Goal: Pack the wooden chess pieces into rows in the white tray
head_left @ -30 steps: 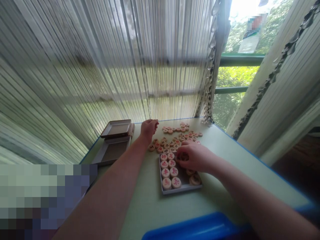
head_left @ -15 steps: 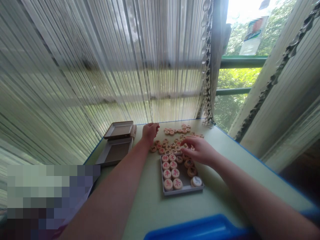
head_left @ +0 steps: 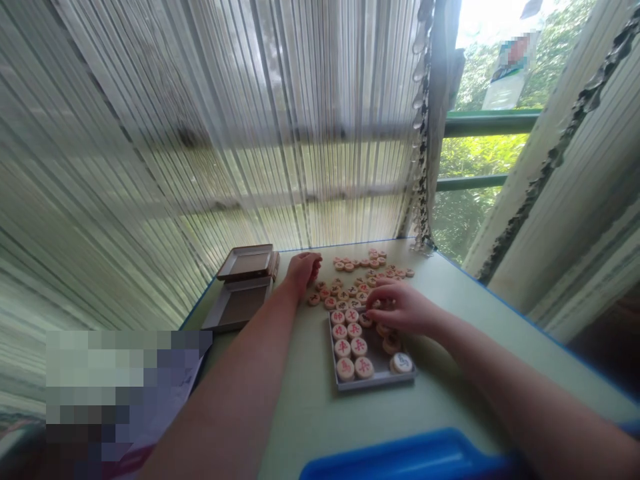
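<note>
A shallow tray holds round wooden Chinese chess pieces. Two columns of red-marked pieces fill its left side, and a dark-marked piece sits in the near right corner. At the tray's far part, my right hand has its thumb and fingers closed at a dark-marked piece, partly covering it. My left hand rests beyond the tray to the left, fingers curled in; whatever they hold, if anything, is hidden. Beside it lie loose pieces on the table.
On the left of the green table are a box tray and a stack with another tray on top. More pieces lie towards the far edge. A blue plastic thing is at the near edge. String curtains hang behind.
My right hand has lowered slightly towards the tray, its fingertips now at the dark-marked piece. My left hand stays curled in about the same place. The whole view has shifted slightly.
</note>
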`<state>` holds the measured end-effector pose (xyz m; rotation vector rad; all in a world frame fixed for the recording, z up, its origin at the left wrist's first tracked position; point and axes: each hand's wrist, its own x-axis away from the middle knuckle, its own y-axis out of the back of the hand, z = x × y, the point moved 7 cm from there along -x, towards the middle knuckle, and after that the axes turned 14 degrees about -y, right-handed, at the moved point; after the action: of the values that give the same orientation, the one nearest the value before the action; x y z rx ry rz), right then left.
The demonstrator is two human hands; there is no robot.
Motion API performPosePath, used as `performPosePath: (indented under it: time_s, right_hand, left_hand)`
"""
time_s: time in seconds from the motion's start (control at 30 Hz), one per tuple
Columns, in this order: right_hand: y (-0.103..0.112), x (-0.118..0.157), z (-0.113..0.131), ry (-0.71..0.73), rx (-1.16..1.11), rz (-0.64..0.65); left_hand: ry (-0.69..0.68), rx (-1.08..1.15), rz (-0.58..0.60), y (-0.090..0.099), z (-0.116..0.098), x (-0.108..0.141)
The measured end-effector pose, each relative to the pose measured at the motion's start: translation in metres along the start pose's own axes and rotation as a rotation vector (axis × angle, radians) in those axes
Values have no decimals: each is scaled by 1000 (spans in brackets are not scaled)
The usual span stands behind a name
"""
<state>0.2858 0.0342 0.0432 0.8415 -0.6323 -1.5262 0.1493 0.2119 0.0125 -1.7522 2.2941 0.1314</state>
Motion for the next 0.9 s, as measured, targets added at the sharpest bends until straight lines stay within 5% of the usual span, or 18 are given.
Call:
performPosePath:
  time_s: [0.9]
  right_hand:
    - [-7,3,14,35,86,13]
  left_hand:
    - [-223,-454,101,-9,-4,-5]
